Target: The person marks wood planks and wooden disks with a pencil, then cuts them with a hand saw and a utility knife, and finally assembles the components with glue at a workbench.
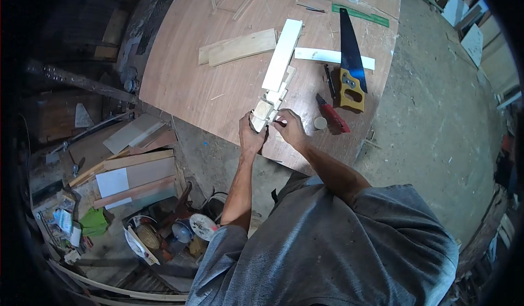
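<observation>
A long narrow wooden assembly [263, 109] lies on the table, its near end reaching the table edge by my body. A white strip [283, 55] covers its far part, and small stepped wooden blocks show along its right side. My left hand [251, 137] is wrapped round the near end from the left. At the right side of that same end, my right hand [292, 129] has its fingers closed on a small dark, thin object, too small to name. Right of this hand are a small round disc [320, 123] and a red-handled utility knife [333, 114].
On the wooden table [185, 87] lie a yellow-handled handsaw [352, 90], a black marker-like stick [329, 80], a white strip [316, 54], two boards [243, 48] and a green strip [363, 15]. A bucket of tools [164, 238] and stacked offcuts [136, 175] stand on the floor at left.
</observation>
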A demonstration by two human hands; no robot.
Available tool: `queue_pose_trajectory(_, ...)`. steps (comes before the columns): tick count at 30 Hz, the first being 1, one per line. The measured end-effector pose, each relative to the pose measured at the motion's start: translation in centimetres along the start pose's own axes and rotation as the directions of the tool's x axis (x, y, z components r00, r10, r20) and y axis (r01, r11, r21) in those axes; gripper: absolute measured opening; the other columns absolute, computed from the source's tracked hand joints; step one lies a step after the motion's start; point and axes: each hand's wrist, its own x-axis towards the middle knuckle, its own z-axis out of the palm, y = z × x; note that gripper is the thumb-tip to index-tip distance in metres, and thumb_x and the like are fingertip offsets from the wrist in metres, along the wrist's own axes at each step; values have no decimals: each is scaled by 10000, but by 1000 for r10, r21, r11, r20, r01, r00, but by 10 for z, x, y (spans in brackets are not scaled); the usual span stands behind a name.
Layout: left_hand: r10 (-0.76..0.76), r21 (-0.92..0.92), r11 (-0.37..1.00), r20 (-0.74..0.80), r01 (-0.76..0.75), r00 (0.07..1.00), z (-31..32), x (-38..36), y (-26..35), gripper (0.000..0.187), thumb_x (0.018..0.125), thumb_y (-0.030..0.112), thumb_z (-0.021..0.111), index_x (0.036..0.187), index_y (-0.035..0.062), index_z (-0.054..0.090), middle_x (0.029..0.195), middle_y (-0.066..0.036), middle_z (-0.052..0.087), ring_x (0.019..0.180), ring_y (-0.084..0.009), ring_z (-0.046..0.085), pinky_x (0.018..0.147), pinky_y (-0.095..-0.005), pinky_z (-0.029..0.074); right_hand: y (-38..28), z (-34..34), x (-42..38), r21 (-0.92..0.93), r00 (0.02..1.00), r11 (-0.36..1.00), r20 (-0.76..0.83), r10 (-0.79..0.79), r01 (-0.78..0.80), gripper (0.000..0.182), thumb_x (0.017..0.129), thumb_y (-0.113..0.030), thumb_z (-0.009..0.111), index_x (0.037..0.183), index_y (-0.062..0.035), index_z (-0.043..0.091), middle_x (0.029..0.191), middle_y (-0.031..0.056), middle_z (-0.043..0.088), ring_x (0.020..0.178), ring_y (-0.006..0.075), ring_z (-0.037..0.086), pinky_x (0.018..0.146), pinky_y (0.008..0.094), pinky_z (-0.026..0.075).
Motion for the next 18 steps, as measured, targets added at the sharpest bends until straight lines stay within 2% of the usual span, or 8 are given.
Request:
queue_pose_trajectory(3, 21, 2, 1000, -15, -21, 1000, -1, 1, -5, 705, 689, 18, 767, 1325, -6, 464, 1220, -232, 511, 1155, -388, 530, 985, -433, 452, 5, 0, 3, -59, 996, 994, 22, -91, 92, 356, 731, -72, 805, 996, 46, 600, 943, 199, 643, 762, 282, 684, 662, 366, 549)
queue_pose_trajectory(9, 48, -20, 999, -68, -49, 997, -2, -1, -9, 692, 677, 33, 776, 1304, -34, 490, 1238, -237, 533, 1154, -359, 557, 976, -394, 463, 11, 9, 1, -99, 997, 994, 62, -48, 54, 367, 742, -89, 808, 1003, 11, 570, 930, 193, 640, 753, 275, 672, 653, 367, 535)
queue_pose_trajectory(11, 39, -14, 999, -76, -40, 996, -2, -1, -8, 694, 679, 36, 776, 1307, -27, 488, 1236, -240, 532, 1161, -362, 553, 978, -397, 462, 15, 14, -2, -215, 991, 969, -25, -132, 124, 390, 735, -84, 793, 1037, -10, 557, 997, 137, 587, 815, 242, 629, 689, 361, 528)
queue_pose_trajectory(12, 26, -10, 1000, -61, -26, 998, -3, -1, -7, 698, 680, 46, 778, 1310, -20, 485, 1233, -242, 530, 1162, -368, 550, 986, -400, 458, 22, 19, -2, -220, 989, 965, 1, -145, 141, 390, 735, -84, 793, 1037, -10, 557, 997, 137, 587, 815, 242, 629, 689, 361, 528)
queue_pose_trajectory(14, 4, -12, 1000, -55, -5, 998, -3, -2, -9, 703, 681, 56, 780, 1313, -14, 482, 1231, -243, 528, 1163, -374, 548, 993, -403, 453, 40, 29, -2, 79, 999, 996, -23, -30, 32, 396, 736, -57, 804, 1024, -35, 533, 974, 116, 576, 762, 180, 586, 609, 316, 510)
queue_pose_trajectory(18, 5, -22, 1000, -51, -6, 999, -1, -1, -14, 691, 687, 68, 776, 1308, -8, 481, 1232, -228, 528, 1173, -373, 538, 1006, -405, 444, 51, 32, -1, 103, 986, 981, -26, -163, 165, 435, 734, -36, 797, 1063, -46, 513, 998, 91, 543, 762, 153, 560, 602, 306, 496)
